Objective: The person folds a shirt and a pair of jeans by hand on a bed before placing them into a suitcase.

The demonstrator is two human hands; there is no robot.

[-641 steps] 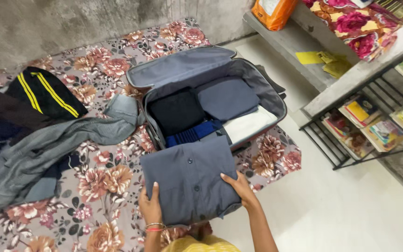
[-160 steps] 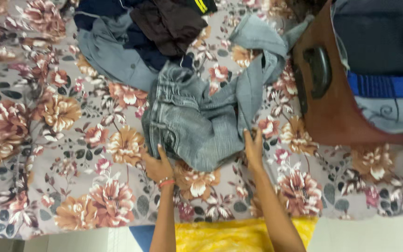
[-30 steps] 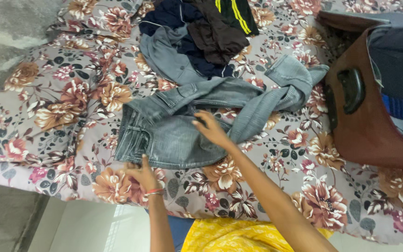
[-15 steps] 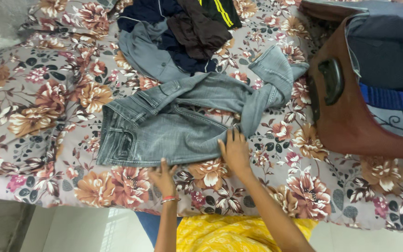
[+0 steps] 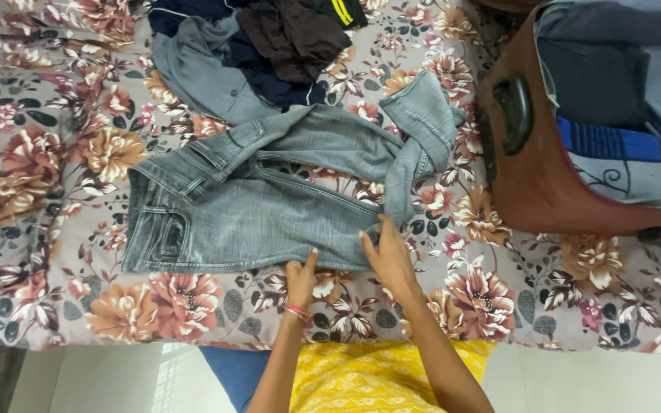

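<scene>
Grey-blue jeans (image 5: 269,206) lie spread on a flowered bedsheet (image 5: 47,168), waistband to the left, legs bent back at the right. My left hand (image 5: 300,279) rests flat at the near edge of the lower leg, fingers apart. Beside it, my right hand (image 5: 388,256) presses on the same leg just below the fold, fingers spread. Neither hand grips the cloth.
A pile of dark clothes (image 5: 269,46) lies at the far side of the bed. A brown suitcase (image 5: 529,168) stands open at the right with folded garments (image 5: 613,99) inside. The bed's near edge meets a pale floor (image 5: 93,382).
The jeans have been flattened and drawn out to the left. Both hands have come together at the near edge of the lower leg.
</scene>
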